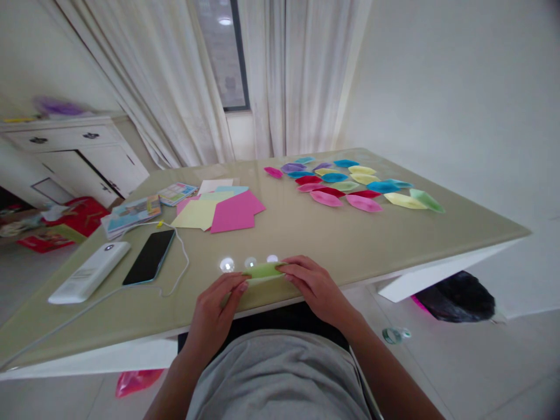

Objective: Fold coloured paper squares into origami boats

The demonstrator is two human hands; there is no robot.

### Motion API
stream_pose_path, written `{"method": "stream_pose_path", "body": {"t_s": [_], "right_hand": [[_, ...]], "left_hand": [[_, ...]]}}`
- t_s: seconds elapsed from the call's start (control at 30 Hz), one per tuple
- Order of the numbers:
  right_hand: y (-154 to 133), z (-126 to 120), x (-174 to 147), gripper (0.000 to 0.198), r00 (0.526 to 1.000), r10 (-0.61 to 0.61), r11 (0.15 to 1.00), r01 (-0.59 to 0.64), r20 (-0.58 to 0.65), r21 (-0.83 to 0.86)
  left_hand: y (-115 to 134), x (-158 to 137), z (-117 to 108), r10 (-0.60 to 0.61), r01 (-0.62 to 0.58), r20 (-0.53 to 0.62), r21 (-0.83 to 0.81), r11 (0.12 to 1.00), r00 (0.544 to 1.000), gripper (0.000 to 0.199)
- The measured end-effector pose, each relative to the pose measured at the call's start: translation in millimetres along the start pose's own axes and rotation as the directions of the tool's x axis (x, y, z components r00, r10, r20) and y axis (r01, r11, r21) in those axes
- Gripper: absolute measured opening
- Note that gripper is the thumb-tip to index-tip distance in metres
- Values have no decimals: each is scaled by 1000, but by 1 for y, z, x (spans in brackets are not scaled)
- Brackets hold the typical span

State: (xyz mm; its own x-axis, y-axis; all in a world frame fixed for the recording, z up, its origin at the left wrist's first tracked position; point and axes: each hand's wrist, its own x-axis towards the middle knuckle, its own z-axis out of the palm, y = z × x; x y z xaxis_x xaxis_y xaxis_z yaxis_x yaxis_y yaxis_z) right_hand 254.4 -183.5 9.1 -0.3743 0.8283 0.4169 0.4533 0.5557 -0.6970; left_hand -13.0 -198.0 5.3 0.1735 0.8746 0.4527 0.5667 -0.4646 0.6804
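Note:
A narrow strip of folded light green paper [263,270] spans the gap between my two hands, close to the table's front edge. Its left end is pinched by my left hand [219,300], thumb and fingers pressed together. My right hand [311,283] grips the other end, fingers over the top. Both ends of the paper are partly hidden by fingertips. Up on the right half of the table lie several folded paper boats [364,203] in pink, red, blue, yellow, green and purple. Left of centre, flat coloured paper sheets [236,211] overlap in a loose pile.
On the left of the table [297,233] lie a dark-screened phone [150,256], a white power bank [90,273], a white cable [186,265] and some booklets [133,216]. A plastic bottle [396,335] and a black bag [457,297] are on the floor at right.

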Motion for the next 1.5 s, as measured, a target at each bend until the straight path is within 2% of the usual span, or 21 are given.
{"method": "stream_pose_path", "body": {"t_s": [0.2, 0.57, 0.83, 1.03, 1.33, 1.5], "right_hand": [[4, 2, 0, 21, 999, -11, 1000, 11, -44, -3], [5, 4, 0, 15, 1000, -14, 996, 13, -13, -83], [2, 8, -1, 14, 989, -95, 991, 82, -116, -108], [2, 12, -2, 16, 964, -190, 968, 152, -186, -201], [5, 12, -2, 14, 961, -196, 965, 153, -194, -214], [2, 14, -2, 16, 954, -201, 966, 155, -224, -206]], "left_hand": [[-9, -3, 1, 33, -32, -14, 42, 999, 999, 17], [-7, -7, 4, 95, -100, 44, 118, 988, 994, 19], [-7, -10, 1, 237, -219, -72, 200, 955, 969, 27], [-9, -13, -1, 357, -324, -83, 267, 907, 931, 30], [-6, -11, 1, 332, -288, -128, 275, 917, 935, 21], [-6, -9, 3, 307, -256, -147, 289, 922, 940, 24]]}}
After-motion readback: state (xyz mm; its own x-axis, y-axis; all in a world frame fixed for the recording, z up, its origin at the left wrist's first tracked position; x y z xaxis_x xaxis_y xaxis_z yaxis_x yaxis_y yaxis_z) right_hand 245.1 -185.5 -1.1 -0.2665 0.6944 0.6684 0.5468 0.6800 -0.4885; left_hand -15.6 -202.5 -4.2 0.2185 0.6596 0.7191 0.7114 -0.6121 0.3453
